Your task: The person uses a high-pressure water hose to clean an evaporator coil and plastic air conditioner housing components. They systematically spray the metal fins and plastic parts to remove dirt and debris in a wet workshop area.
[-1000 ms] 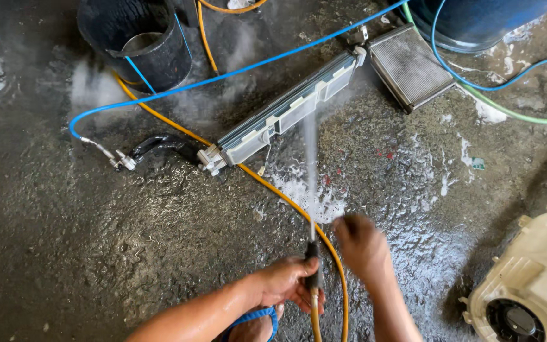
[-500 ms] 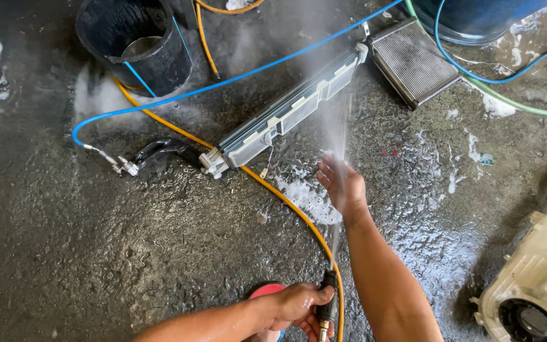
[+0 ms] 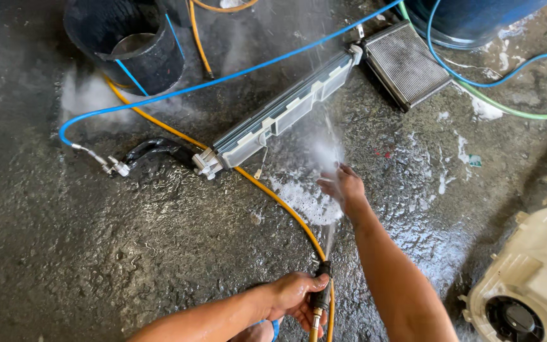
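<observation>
Wet concrete floor (image 3: 96,253) | left hand (image 3: 295,296) grips spray nozzle (image 3: 320,294) | right hand (image 3: 343,187) open, seemingly in spray

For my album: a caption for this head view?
Left hand grips spray nozzle; right hand reaches into the water jet.

1. Wet, rough concrete floor (image 3: 96,253) glistens under spray.
2. Long housing (image 3: 280,114): pale, smooth plastic.
3. Finned metal coil (image 3: 406,63), dull grey.
4. Glossy yellow hose (image 3: 273,196), brass-coloured metal nozzle (image 3: 321,297).
</observation>
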A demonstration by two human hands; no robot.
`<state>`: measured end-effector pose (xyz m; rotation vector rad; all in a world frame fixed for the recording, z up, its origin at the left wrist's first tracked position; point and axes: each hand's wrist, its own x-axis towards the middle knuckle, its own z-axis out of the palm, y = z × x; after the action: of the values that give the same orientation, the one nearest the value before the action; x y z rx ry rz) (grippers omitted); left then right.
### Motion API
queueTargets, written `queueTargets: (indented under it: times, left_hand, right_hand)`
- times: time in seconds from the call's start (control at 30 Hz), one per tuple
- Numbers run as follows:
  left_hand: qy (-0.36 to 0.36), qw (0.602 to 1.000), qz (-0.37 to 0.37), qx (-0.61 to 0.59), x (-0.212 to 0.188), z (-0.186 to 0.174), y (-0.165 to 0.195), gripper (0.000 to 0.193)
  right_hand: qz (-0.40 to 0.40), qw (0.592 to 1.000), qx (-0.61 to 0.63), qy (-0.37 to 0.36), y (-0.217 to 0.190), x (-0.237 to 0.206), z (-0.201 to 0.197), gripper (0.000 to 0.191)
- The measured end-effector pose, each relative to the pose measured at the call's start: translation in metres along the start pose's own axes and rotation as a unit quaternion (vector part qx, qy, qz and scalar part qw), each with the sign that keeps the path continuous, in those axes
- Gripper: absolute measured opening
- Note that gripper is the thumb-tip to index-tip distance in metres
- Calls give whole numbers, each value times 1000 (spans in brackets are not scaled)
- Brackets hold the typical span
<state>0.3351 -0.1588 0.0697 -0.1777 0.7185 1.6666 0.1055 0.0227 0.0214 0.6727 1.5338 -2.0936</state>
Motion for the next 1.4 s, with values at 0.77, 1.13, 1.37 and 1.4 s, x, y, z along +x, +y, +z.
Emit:
queueTargets:
  times: [0.77, 1.13, 1.37, 1.4]
  left_hand:
    - [-10, 997, -33, 74, 31, 37, -28, 44]
    - [18, 999, 38, 22, 33, 44, 99, 56]
    - [61, 986, 91, 123, 94, 54, 178, 54]
    - [53, 983, 93, 150, 102, 58, 183, 56]
  right_hand:
    - [-48, 99, -987, -115, -84, -64, -26, 71]
    - [9, 981, -172, 93, -42, -101, -44, 41]
    - [-30, 977, -99, 187, -22, -257, -30, 70]
    - [-72, 963, -186, 180, -31, -265, -39, 70]
